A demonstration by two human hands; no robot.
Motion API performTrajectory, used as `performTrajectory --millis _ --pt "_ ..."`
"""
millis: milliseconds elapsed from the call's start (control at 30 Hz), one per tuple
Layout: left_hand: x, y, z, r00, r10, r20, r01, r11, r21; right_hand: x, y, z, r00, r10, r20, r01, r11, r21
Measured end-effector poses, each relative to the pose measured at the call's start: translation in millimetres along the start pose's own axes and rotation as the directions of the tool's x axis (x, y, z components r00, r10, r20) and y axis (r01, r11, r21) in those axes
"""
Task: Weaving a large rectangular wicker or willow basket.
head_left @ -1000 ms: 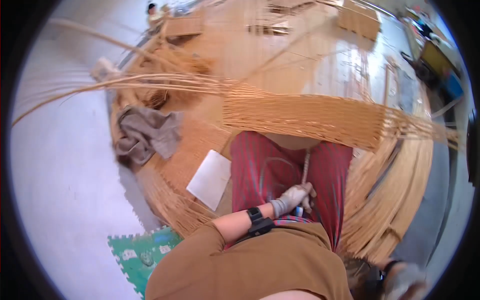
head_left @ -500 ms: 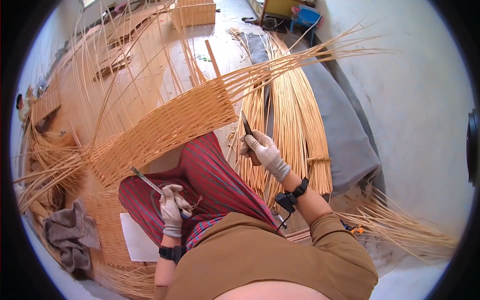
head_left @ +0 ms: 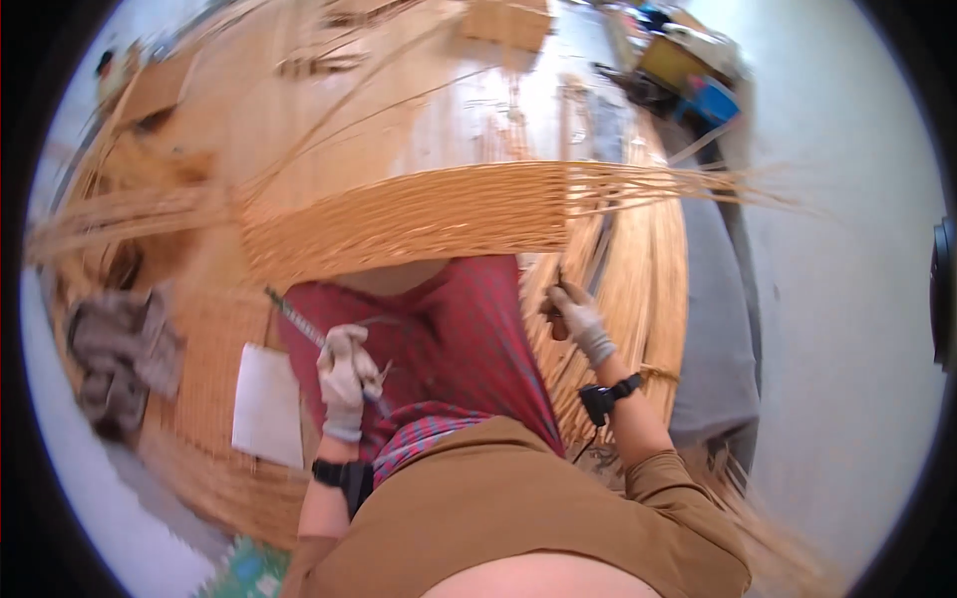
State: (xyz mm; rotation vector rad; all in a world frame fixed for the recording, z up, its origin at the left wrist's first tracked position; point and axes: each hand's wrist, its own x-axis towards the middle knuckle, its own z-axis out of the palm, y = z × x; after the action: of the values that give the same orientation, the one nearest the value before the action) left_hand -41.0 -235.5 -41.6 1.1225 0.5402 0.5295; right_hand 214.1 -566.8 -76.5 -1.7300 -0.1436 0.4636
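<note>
A long woven wicker panel (head_left: pixel 419 219) stretches across my knees, with loose cane ends fanning out at both sides. Above the red striped cloth (head_left: pixel 439 319) on my lap, my left hand (head_left: pixel 345 379), in a white glove, is closed round a narrow measuring tape (head_left: pixel 299 319). The tape's free end points up and left, toward the panel's lower edge. My right hand (head_left: pixel 578 317), also gloved, grips a knife (head_left: pixel 560 279) with its dark blade upward, just below the panel's right end. The blade is blurred by motion, and the fingers hide part of the handle.
Bundles of cane (head_left: pixel 638 299) lie on the right beside a grey cloth (head_left: pixel 713 329) along the wall. At left are a crumpled grey-brown cloth (head_left: pixel 120 349), a white sheet (head_left: pixel 267 409) and a woven mat (head_left: pixel 204 369). A woven box (head_left: pixel 506 22) stands far ahead.
The panel has turned from a steep slant to nearly level across my knees. The whole view has swung. Both hands keep hold of the tape and knife; the right sits lower and farther right.
</note>
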Motion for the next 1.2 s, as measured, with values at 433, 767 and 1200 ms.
performTrajectory --millis 433,767,1200 --pt "66.3 46.9 -131.8 0.879 0.140 -0.457 -0.212 0.971 -0.110 55.5 134.8 -67.0 0.983 0.179 0.024 -0.115 0.719 -0.686" --pt "114.8 38.6 -155.7 0.920 0.105 -0.377 -0.142 0.987 -0.071 60.1 -124.2 -22.0 0.874 -0.441 0.203 0.472 0.674 -0.569" --pt "113.7 11.2 -170.4 0.922 0.228 -0.314 -0.236 0.972 0.012 144.4 -169.3 24.8 0.840 -0.483 0.246 0.292 0.020 -0.956"
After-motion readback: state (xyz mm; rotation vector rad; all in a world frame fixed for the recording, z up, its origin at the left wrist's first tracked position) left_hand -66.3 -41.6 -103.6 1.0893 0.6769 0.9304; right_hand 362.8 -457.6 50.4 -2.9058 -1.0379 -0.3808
